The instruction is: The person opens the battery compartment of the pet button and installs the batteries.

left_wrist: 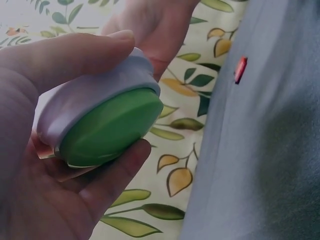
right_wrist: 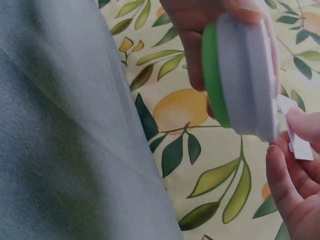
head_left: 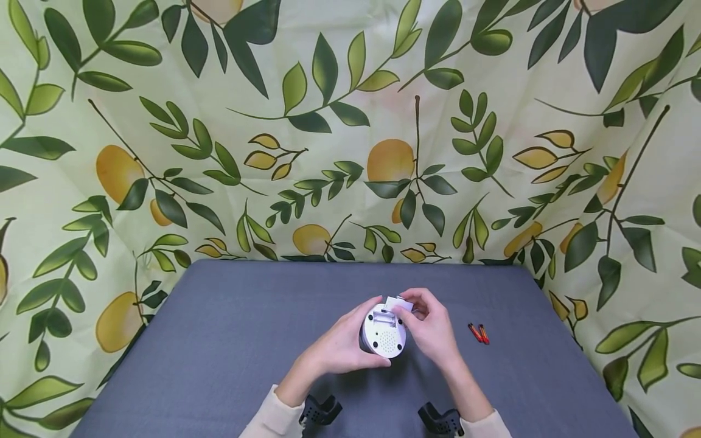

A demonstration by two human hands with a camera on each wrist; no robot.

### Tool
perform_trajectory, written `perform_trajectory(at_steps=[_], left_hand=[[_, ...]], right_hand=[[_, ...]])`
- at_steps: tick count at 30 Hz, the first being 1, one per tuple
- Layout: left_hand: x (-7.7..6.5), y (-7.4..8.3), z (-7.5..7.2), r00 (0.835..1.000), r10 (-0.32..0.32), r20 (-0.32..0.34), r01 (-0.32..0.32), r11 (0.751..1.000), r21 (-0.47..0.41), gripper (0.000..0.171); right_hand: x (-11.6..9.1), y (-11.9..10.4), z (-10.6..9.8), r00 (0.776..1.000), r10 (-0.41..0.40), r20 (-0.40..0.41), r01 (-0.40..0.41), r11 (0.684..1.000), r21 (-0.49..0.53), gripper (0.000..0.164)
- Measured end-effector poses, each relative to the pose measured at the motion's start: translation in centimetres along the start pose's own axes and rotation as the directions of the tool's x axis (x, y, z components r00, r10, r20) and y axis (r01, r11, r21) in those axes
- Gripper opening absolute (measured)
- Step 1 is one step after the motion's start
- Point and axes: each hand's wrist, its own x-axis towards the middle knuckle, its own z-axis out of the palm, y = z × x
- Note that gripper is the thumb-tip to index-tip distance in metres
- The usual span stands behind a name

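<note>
My left hand (head_left: 344, 342) grips a round white button device (head_left: 386, 342) by its sides, thumb and fingers on opposite edges. Its underside faces the head camera, with dark round feet, a cluster of speaker holes and an uncovered battery compartment (head_left: 383, 318). In the left wrist view the green domed top (left_wrist: 112, 127) points away from the palm. Between thumb and fingers, my right hand (head_left: 431, 326) pinches a small white battery cover (right_wrist: 299, 142), held right beside the compartment's edge.
Two red-and-black batteries (head_left: 479, 333) lie side by side on the grey table (head_left: 230, 340), right of the right hand. A cloth printed with leaves and fruit (head_left: 339, 152) hangs behind and at both sides. Black straps (head_left: 323, 410) sit on the wrists.
</note>
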Motion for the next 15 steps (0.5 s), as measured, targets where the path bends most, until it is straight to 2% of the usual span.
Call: perform_trajectory(at_steps=[6, 15], left_hand=[[-0.1, -0.3, -0.1, 1.000, -0.012, -0.015, 0.012, 1.000, 0.000, 0.106], [0.1, -0.3, -0.3, 0.999, -0.010, -0.033, 0.009, 1.000, -0.026, 0.107]], right_hand=[[0.2, 0.2, -1.3, 0.999, 0.018, 0.033, -0.019, 0.999, 0.029, 0.027], [1.8, 1.4, -3.4, 0.990, 0.067, 0.121, -0.065, 0.998, -0.020, 0.028]])
